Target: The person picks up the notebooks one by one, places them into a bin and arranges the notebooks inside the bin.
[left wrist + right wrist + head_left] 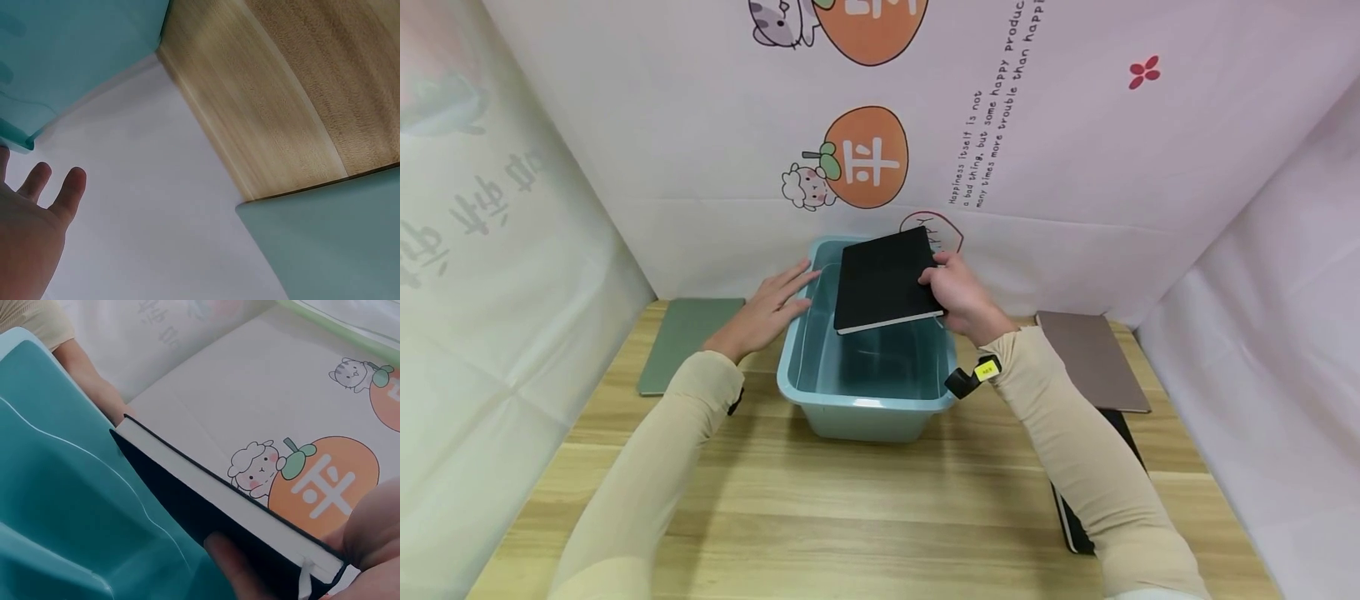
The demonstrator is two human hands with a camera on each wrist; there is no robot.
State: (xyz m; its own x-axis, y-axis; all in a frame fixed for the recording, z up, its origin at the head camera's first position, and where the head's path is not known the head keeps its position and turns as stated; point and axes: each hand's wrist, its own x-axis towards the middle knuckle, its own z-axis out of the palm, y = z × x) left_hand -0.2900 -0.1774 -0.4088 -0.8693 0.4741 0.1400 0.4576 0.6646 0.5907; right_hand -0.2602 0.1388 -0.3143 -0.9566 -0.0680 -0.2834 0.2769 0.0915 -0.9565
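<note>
Black notebook (pixel 883 283) over bin (pixel 865 422), possibly touching.

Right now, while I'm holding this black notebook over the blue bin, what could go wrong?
The black notebook might slip or tip into the blue bin: only your right hand grips it, at one side, while your left hand is at the bin's left rim. The white ribbon hanging from its pages could get caught. Your right sleeve, overlapping another black book in the head view, might brush it if lowered.
</note>
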